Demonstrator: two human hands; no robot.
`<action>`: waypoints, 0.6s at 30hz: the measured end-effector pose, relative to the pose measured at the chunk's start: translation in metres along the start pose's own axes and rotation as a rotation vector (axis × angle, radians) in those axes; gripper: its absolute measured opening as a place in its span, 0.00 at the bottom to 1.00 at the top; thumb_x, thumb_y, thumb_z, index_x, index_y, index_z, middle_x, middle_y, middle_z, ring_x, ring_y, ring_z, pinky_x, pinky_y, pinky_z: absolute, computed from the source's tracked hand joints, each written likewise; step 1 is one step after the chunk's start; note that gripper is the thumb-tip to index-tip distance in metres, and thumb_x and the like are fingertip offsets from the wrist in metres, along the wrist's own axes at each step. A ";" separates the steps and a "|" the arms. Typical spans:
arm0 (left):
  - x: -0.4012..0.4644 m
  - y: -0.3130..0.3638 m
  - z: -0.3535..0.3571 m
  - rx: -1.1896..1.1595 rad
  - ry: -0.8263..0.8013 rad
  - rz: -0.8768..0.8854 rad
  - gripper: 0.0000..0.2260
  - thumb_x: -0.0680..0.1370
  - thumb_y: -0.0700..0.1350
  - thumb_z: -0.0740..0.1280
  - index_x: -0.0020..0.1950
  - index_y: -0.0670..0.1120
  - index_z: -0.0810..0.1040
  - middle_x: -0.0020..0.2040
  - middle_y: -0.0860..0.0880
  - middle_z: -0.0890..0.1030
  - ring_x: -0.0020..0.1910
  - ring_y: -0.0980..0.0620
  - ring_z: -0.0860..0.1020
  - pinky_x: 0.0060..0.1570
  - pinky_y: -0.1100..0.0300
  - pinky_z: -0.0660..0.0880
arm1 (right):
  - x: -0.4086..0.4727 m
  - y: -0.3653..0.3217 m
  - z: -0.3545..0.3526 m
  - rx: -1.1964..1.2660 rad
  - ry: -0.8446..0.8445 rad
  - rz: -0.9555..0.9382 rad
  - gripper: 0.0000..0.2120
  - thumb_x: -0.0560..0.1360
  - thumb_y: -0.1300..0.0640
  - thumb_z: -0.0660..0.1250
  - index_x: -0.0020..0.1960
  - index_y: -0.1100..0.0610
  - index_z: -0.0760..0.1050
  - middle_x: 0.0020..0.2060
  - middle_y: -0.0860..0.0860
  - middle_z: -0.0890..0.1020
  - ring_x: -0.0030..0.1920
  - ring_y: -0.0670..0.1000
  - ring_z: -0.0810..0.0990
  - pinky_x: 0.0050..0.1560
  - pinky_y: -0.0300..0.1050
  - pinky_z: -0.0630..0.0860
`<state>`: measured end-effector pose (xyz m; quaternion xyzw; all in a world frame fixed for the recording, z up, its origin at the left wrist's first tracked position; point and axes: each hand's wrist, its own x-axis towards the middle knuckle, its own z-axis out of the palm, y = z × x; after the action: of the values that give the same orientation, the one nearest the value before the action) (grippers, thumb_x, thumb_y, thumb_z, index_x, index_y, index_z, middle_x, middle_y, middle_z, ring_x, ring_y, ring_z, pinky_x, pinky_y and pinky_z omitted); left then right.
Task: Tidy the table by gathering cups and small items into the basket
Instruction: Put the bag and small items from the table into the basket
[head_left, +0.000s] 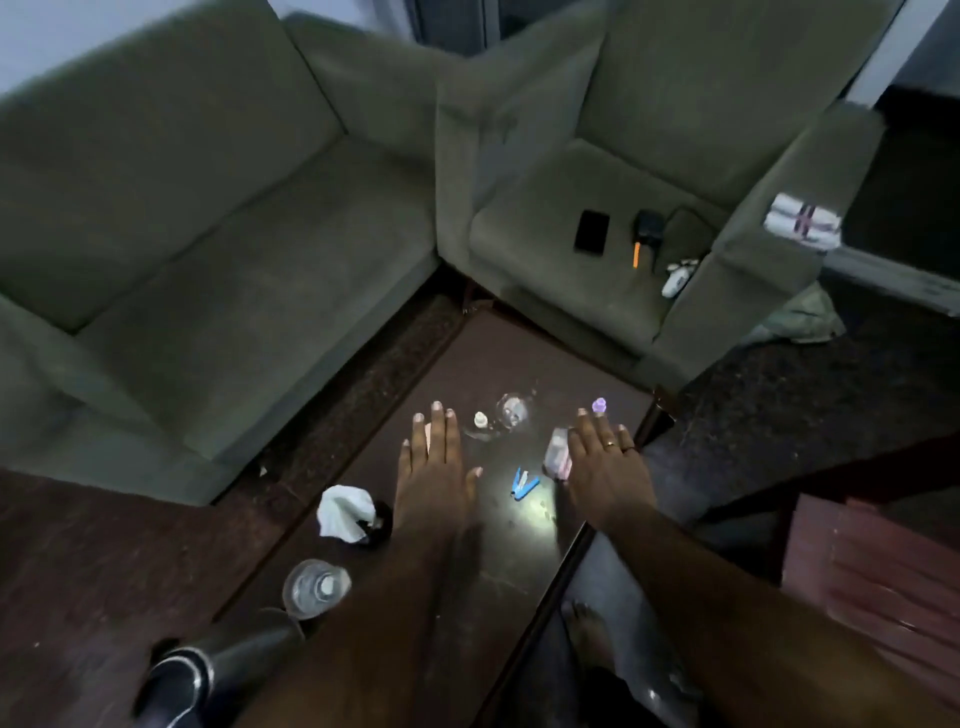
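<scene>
I have both hands out flat over the table (467, 582), palms down, fingers straight and holding nothing. The left hand (434, 467) hovers mid-table with a pale scrap showing just under its fingers; I cannot tell what that is or whether I touch it. The right hand (602, 467) is spread too, and I judge it is placed to take the pink bottle (557, 453), which lies right against its thumb side.

Between the hands sits a small blue clip (522, 486) in a bright glare patch. Just beyond the left fingertips stand a small white-capped bottle (480, 420) and a clear glass (511, 410), near each other. Past the right fingertips is a purple cap (599, 405) (the bottle beneath is hidden by my fingers).

Back toward my left wrist, a crumpled white tissue (345, 512) rests on a dark object, and nearer me a second glass (314, 587) stands upright, clear, see-through to the bottom. A dark flask (218, 670) lies tipped at the near edge.

No basket shows anywhere in view, so I judge gathering has not begun; everything is well scattered.
</scene>
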<state>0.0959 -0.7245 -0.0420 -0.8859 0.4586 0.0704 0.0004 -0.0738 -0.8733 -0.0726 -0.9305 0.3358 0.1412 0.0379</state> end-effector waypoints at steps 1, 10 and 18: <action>0.015 -0.003 0.021 0.019 -0.012 0.007 0.35 0.80 0.56 0.56 0.80 0.42 0.44 0.81 0.43 0.44 0.80 0.42 0.46 0.75 0.45 0.54 | 0.015 0.008 0.019 0.005 -0.024 0.012 0.33 0.78 0.48 0.56 0.78 0.60 0.51 0.80 0.60 0.50 0.79 0.61 0.47 0.77 0.60 0.49; 0.097 -0.028 0.151 0.109 -0.186 -0.138 0.32 0.80 0.57 0.56 0.80 0.52 0.46 0.81 0.45 0.49 0.79 0.38 0.46 0.74 0.41 0.53 | 0.089 0.023 0.137 -0.011 -0.137 -0.031 0.38 0.76 0.37 0.58 0.79 0.51 0.47 0.80 0.58 0.49 0.79 0.63 0.50 0.72 0.70 0.53; 0.112 -0.022 0.173 0.031 -0.256 -0.266 0.30 0.80 0.51 0.59 0.79 0.58 0.49 0.81 0.41 0.47 0.76 0.32 0.53 0.67 0.40 0.66 | 0.141 0.007 0.122 0.054 -0.143 -0.257 0.36 0.65 0.46 0.69 0.71 0.43 0.61 0.72 0.57 0.62 0.69 0.61 0.65 0.66 0.61 0.68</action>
<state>0.1566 -0.7915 -0.2289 -0.9224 0.3348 0.1745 0.0818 -0.0039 -0.9446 -0.2302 -0.9520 0.2142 0.1921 0.1048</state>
